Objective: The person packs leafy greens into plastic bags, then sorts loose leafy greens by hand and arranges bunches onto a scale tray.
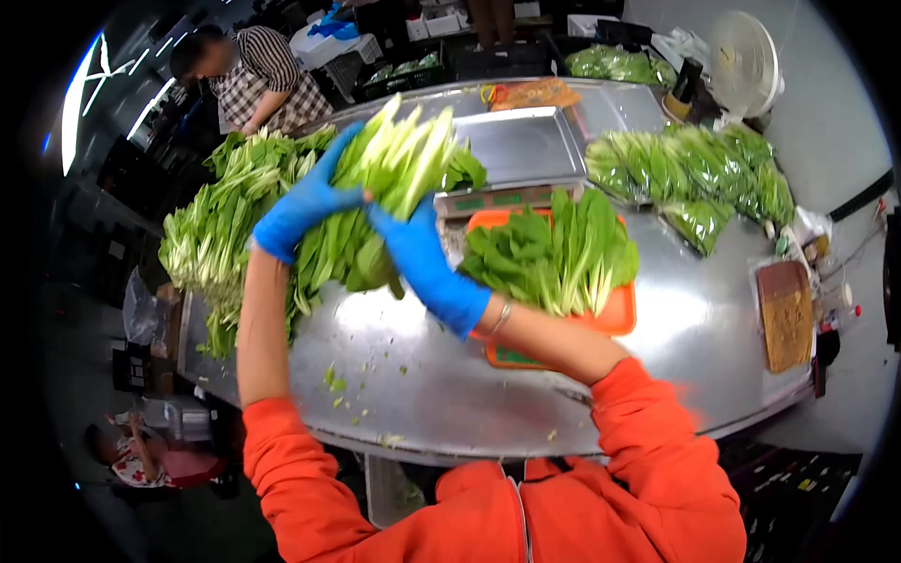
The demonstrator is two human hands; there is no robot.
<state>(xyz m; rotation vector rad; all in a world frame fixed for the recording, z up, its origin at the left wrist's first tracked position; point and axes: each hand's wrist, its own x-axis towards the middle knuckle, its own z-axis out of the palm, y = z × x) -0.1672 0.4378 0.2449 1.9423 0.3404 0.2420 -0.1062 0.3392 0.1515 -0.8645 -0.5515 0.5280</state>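
Both my hands wear blue gloves with exposed fingertips. Between them they hold a bunch of leafy greens, pale stems upward, above the metal table. My left hand wraps the bunch from its left side, and my right hand grips it from below right. Left of and behind my left hand lies a large heap of loose greens. Right of my right hand, more greens rest in an orange tray. A scale with a flat metal plate stands behind the tray.
Bagged greens lie at the right, near a white fan. A brown block is at the table's right edge. A person in a checked shirt stands across the table; another person is at lower left.
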